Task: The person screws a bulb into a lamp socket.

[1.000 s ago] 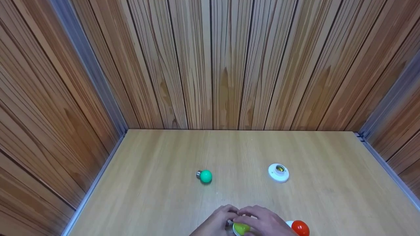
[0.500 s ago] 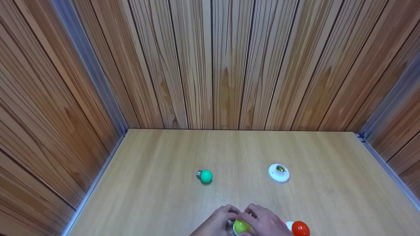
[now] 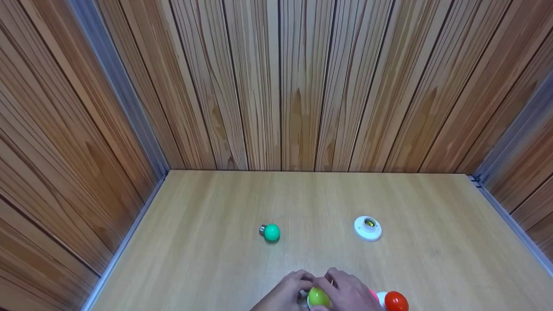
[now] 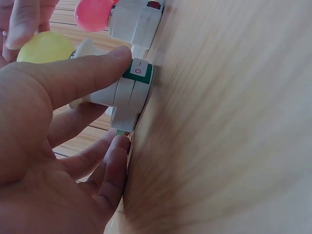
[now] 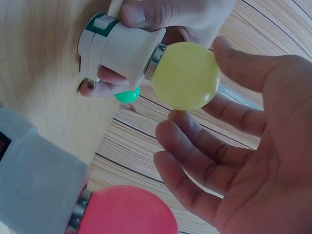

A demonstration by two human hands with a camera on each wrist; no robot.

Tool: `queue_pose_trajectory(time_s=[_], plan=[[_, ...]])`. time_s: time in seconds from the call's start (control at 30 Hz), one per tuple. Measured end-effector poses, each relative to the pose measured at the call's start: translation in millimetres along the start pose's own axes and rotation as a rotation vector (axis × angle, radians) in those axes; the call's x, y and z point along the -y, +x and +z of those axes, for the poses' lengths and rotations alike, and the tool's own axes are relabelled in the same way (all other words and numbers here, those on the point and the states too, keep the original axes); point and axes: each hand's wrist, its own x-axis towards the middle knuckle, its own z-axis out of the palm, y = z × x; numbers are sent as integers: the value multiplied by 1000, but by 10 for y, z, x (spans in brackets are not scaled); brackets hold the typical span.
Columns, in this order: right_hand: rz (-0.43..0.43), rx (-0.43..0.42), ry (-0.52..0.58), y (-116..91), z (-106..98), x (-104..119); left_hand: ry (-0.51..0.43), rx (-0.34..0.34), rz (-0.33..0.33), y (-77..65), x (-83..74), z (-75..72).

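Note:
My left hand [image 3: 285, 289] holds a white lamp socket [image 4: 126, 92] with a green-framed rocker switch; its base is against the tabletop. A yellow bulb [image 5: 185, 75], greener in the head view, sits in this socket, with a strip of metal cap showing. The thumb and index finger of my right hand [image 5: 278, 136] pinch the bulb from its rounded end. The other fingers are bent beneath it. Beside the right hand, a pink bulb [image 5: 129, 209] is fitted in another white socket [image 5: 36, 173] with a dark red switch.
A red bulb [image 3: 396, 301] on a white base lies right of my right hand. Farther back are a loose green bulb [image 3: 271, 233] and a round white socket base [image 3: 367, 228]. Wooden walls [image 3: 298, 86] enclose the table [image 3: 207, 242] at the back and sides.
My right fingers have shifted around the yellow bulb, so more of it shows. The pink bulb's edge has come into sight beside that hand. The left hand stays in place.

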Motion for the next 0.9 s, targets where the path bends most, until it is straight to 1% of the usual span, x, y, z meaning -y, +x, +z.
queue_pose_trajectory(time_s=[0.07, 0.13, 0.2, 0.3, 0.37, 0.43, 0.5, 0.63, 0.73, 0.8, 0.87, 0.9], plan=[[-13, 24, 48, -6, -18, -29, -15, 9, -8, -2, 1, -8], [-67, 19, 84, -20, -25, -72, -17, 15, -5, 3, 17, -12], [-161, -17, 109, -36, -16, -122, -18, 26, -13, 27, 54, -19], [-310, -112, 97, -53, 21, -188, -11, 37, 21, 90, 184, -10], [-369, -143, 100, -53, 39, -219, 8, 44, 46, 141, 278, 5], [-397, -145, 111, -47, 47, -243, 19, 48, 56, 162, 306, 9], [-395, -128, 114, -39, 43, -256, 10, 51, 24, 153, 253, 2], [-349, -67, 116, -27, 22, -246, -28, 43, -40, 81, 65, -20], [-291, -46, 85, -16, 15, -202, -24, 22, -16, 45, 20, -13], [-244, -41, 56, -8, 11, -165, -17, 10, 4, 35, 20, -8], [-191, -39, 19, -3, 9, -122, -19, 5, 10, 33, 27, -5], [-159, -25, 8, 0, 4, -103, -22, 7, 2, 34, 30, -6]])
